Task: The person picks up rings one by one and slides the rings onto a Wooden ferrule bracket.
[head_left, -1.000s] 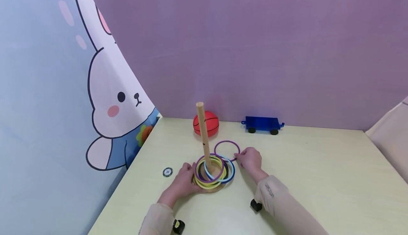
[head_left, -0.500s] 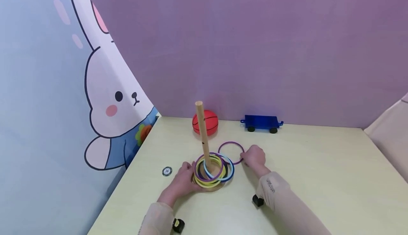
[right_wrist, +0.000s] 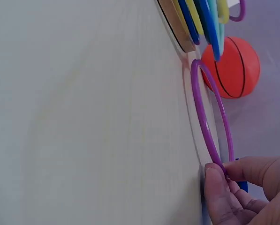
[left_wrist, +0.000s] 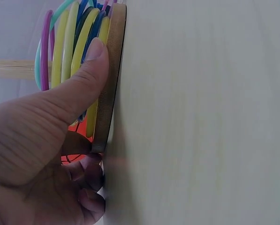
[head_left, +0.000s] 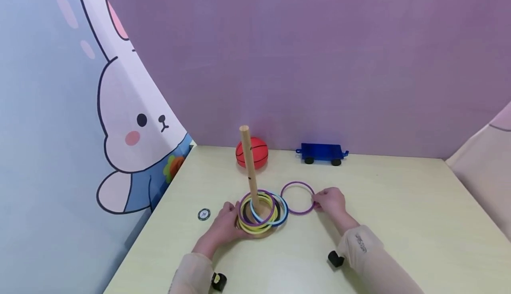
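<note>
A wooden ring toss stand, its peg upright, carries several thin rings in purple, yellow, light blue and dark colours piled round its foot. My left hand grips the round wooden base from the left, the thumb against the base and lowest rings and the other fingers curled at the far side. To the right, my right hand pinches a loose purple ring at its edge between thumb and fingers. That ring is apart from the stand, close over the table and slightly tilted in the right wrist view.
Behind the peg lies a red toy basketball. A blue toy flatbed wagon stands at the table's back edge, near the purple wall. Left of the stand is a round chip marked 20.
The right hand has drawn the purple ring rightward and slightly nearer, away from the stacked rings it overlapped in view. The left hand keeps its grip on the base. The head view has shifted slightly.
</note>
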The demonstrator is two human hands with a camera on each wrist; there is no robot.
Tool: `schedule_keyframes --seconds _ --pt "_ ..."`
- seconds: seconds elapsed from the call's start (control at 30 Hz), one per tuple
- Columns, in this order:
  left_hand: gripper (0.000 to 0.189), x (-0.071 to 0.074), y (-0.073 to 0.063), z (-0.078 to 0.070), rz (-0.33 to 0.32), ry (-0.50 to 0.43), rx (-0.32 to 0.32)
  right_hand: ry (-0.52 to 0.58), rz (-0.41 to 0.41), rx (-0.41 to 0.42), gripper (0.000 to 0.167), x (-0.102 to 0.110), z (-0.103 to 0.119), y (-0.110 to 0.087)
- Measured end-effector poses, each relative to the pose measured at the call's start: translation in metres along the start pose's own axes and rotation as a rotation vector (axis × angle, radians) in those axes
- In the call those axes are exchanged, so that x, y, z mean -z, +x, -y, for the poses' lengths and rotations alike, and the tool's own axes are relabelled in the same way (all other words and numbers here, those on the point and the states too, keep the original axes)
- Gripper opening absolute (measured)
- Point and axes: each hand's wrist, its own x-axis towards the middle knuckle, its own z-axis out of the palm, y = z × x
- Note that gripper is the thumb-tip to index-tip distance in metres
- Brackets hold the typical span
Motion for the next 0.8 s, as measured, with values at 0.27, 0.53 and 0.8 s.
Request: schedule_keyframes --seconds 0.27,0.53,0.8 --pt "0.121 -0.001 0.002 0.006 -0.001 0.004 -0.009 0.038 -0.015 0.048 0.020 0.017 -0.006 -0.016" --pt "0.118 0.000 -0.001 0.005 0.000 0.006 -0.004 0.145 0.004 0.072 0.021 0.032 0.002 -0.039" --pt "0.119 -0.001 0.001 0.004 -0.001 0.010 -0.011 0.179 0.041 0.099 0.021 0.042 0.011 -0.064"
